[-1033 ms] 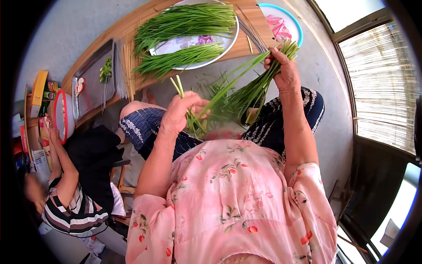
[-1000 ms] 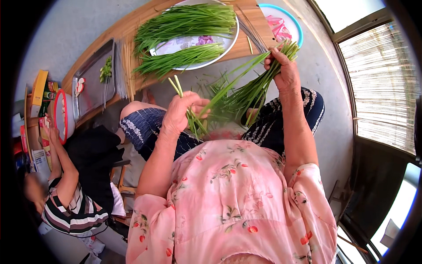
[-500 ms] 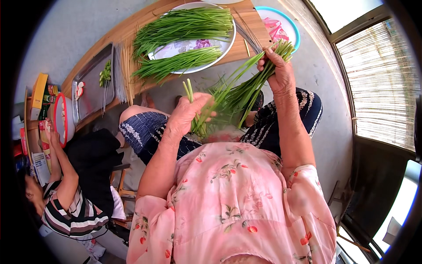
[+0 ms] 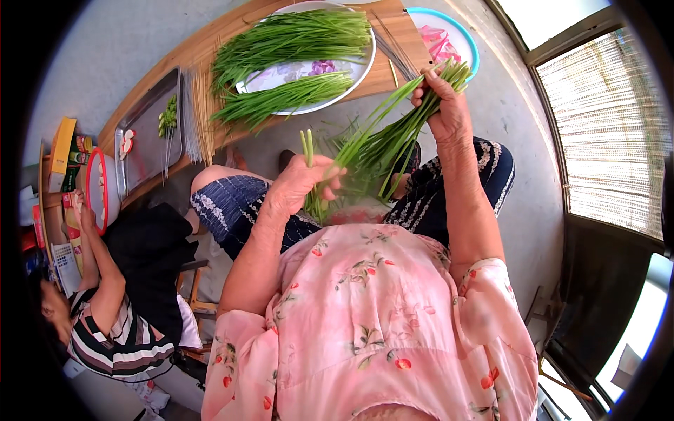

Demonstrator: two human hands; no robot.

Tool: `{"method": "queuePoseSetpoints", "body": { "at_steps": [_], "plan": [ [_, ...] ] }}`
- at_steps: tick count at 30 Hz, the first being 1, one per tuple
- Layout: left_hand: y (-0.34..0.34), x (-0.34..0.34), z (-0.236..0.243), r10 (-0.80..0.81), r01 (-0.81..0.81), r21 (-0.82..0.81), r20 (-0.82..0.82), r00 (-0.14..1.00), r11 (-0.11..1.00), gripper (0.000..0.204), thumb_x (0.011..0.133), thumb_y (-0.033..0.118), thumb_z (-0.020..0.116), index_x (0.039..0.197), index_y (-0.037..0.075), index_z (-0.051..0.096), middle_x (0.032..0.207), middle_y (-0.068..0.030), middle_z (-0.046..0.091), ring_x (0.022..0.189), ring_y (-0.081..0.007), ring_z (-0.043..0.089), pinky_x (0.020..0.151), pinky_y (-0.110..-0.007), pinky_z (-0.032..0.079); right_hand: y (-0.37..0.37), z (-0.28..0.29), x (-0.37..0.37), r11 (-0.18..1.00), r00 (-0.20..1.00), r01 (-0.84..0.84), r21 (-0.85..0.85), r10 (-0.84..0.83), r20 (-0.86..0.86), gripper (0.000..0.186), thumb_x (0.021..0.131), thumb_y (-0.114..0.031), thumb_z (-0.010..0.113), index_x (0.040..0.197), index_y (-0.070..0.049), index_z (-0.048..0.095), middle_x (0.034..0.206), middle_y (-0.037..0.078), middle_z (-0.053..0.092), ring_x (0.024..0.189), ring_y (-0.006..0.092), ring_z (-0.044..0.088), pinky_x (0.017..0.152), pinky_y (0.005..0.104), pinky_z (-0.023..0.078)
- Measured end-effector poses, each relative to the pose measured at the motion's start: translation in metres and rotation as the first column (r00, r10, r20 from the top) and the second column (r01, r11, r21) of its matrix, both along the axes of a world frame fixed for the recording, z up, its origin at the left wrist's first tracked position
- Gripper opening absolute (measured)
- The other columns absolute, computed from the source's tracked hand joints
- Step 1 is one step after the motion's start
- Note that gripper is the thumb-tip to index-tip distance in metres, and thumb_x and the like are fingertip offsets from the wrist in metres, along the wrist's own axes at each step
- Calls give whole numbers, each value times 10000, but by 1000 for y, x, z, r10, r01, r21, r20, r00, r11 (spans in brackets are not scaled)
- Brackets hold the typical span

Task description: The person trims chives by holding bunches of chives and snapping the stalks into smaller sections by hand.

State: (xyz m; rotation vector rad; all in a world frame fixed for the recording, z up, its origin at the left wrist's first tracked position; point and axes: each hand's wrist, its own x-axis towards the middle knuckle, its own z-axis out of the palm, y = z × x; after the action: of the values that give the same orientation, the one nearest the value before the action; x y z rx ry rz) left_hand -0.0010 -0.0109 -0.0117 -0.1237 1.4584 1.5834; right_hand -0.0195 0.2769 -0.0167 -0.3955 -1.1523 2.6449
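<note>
Your left hand [image 4: 305,184] is curled round a few stems [image 4: 307,146], pale ends poking up above the thumb, green lengths dropping below the palm. Its fingertips meet the leaf tips of the other bunch; whether they pinch any, cannot tell.

Your right hand [image 4: 447,105], raised higher and out to the right, grips a thick bunch of long greens [image 4: 393,144]. Cut ends fan out past the thumb; leaves slant down and left, over the gap between your knees.

Ahead of you, a wooden table [image 4: 379,78]. On it a white plate [image 4: 263,78] with a purple flower print bears two piles of the same greens: a larger pile [image 4: 298,38] at the far side, a smaller pile [image 4: 288,98] nearer you. Left of the plate, bamboo skewers [image 4: 203,116], then a metal tray [image 4: 146,147] holding skewered green pieces [image 4: 168,116].

Beyond your right hand, a turquoise-rimmed basin [image 4: 476,52] with pink plastic [image 4: 439,45] inside. To your left, a co-worker in a striped top [image 4: 119,344], arms raised near a red-rimmed round container [image 4: 96,189].
</note>
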Motion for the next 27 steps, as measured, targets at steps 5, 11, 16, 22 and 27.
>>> {"method": "queuePoseSetpoints", "body": {
  "at_steps": [5,11,16,22,27],
  "plan": [
    [-2,4,-4,39,-39,7,1,999,999,219,864,170,622,904,-41,582,662,-26,552,505,-106,531,537,-255,507,2,4,1,999,999,52,-9,-52,7,126,855,-67,597,937,16,552,771,104,569,618,199,571,519,312,480],
    [-5,5,-22,335,-335,49,-2,942,941,179,845,189,589,821,13,570,658,3,500,516,-80,453,518,-256,469,2,17,7,993,990,114,8,-113,-81,109,875,-88,584,931,3,560,764,86,564,635,199,562,563,306,478],
    [-4,8,-21,427,-425,121,7,904,897,252,901,207,566,1060,14,530,892,-36,561,722,-125,541,610,-320,515,4,35,15,899,992,121,421,-97,-77,140,882,-119,588,958,-11,543,944,171,646,832,240,641,713,342,515],
    [6,1,-27,359,-355,109,-25,933,929,435,886,216,593,1244,8,458,1135,-95,544,942,-193,574,700,-375,538,-43,9,28,892,985,-171,418,140,103,182,871,-138,616,1000,-19,566,815,73,621,731,170,628,665,284,518],
    [31,4,-3,315,-321,-46,-113,942,946,314,875,176,575,1147,23,534,916,-47,599,704,-121,571,533,-235,449,-108,4,43,785,914,-406,469,335,230,57,863,-58,609,893,-9,605,703,-7,586,571,61,494,520,216,420]
  ]
}}
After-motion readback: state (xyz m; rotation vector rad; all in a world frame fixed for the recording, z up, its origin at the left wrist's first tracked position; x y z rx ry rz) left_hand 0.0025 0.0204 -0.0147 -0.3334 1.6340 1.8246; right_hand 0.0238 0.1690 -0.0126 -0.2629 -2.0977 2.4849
